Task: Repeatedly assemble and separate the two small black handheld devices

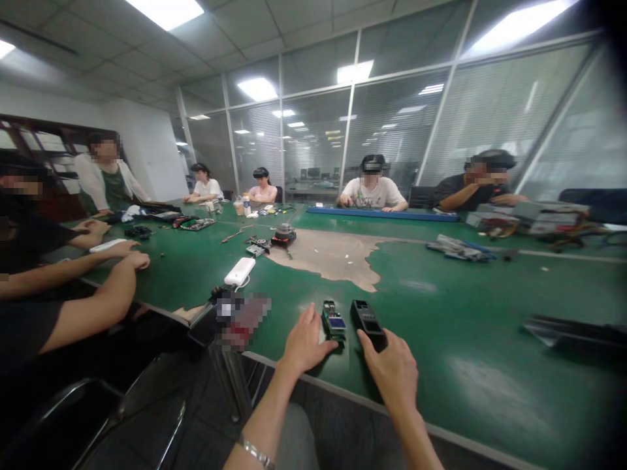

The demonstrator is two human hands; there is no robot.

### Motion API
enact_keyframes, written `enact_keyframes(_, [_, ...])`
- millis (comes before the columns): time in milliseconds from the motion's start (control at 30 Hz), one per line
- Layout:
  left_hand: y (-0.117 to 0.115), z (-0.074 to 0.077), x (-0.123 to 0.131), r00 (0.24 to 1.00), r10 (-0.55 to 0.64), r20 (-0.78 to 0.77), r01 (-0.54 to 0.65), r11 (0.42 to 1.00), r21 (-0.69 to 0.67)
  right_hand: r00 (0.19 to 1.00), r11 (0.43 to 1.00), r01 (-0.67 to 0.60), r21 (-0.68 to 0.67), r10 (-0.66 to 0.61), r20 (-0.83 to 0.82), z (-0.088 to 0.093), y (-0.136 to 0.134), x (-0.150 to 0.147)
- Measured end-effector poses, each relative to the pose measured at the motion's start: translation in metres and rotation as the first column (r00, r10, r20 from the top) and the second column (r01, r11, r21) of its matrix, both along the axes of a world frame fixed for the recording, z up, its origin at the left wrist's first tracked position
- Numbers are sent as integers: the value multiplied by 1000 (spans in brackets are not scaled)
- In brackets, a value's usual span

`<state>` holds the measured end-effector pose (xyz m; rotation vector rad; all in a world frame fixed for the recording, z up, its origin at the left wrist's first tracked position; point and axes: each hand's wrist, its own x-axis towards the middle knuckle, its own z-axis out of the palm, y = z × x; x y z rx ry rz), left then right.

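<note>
A green circuit board with a small blue screen [336, 322] lies on the green table near its front edge. My left hand [307, 341] rests beside its left side, fingers apart, the thumb at the board's lower end. To the right of the board is a black casing [367, 320] with openings in its face. My right hand [392, 365] is on the lower end of this casing, thumb on its left side and fingers round its right side. A narrow strip of table separates board and casing.
A white power bank [240, 271] with a cable lies left of my hands, near dark items at the edge. Beyond are a bare brown patch [333, 258], a black device [284, 235] and gloves [460, 248]. Several people sit around the table [431, 326]; one stands.
</note>
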<state>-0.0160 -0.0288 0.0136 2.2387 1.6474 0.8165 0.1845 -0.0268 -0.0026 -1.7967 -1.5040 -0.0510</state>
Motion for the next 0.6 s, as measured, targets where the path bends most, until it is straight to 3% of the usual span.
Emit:
enact_keyframes(233, [-1, 0, -3, 1000, -3, 13, 3, 1000, -2, 998, 998, -45, 34, 46, -44, -1, 4, 4])
enact_keyframes(600, [-1, -2, -2, 999, -12, 33, 13, 1000, -15, 949, 987, -94, 130, 129, -289, 34, -16, -32])
